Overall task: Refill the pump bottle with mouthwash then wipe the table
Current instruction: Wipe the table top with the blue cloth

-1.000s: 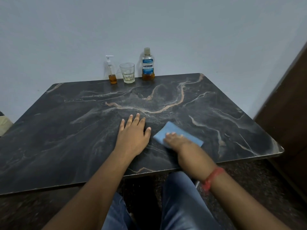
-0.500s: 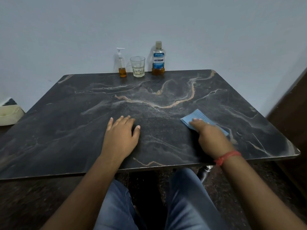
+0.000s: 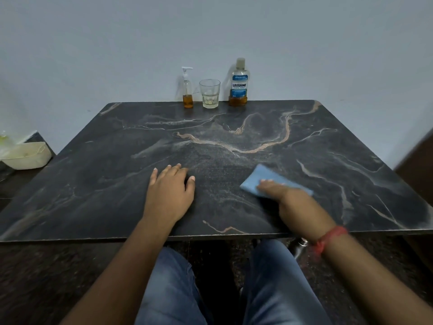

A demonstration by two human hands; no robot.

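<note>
Plain pale grey-blue wall [image 3: 304,31] behind desk [image 3: 117,184]. Desk top dark, marble-look, tan veins. Dark speckled floor [image 3: 46,277] below. Brown wooden panel [image 3: 419,165] at right edge. Cream tub [image 3: 25,156] on low dark ledge [image 3: 16,179] at left. Light dim, even.

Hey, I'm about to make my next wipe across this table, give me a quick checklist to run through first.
1. The blue cloth pressed flat under the right hand: ok.
2. The left hand flat on the dark marble table: ok.
3. The small clear pump bottle, glass tumbler and blue-labelled mouthwash bottle upright at the far edge, apart from the cloth: ok.
4. Pump head fitted, mouthwash cap on: ok.
5. Wet spots left on the tabletop: cannot tell; the veined pattern hides them.
</note>
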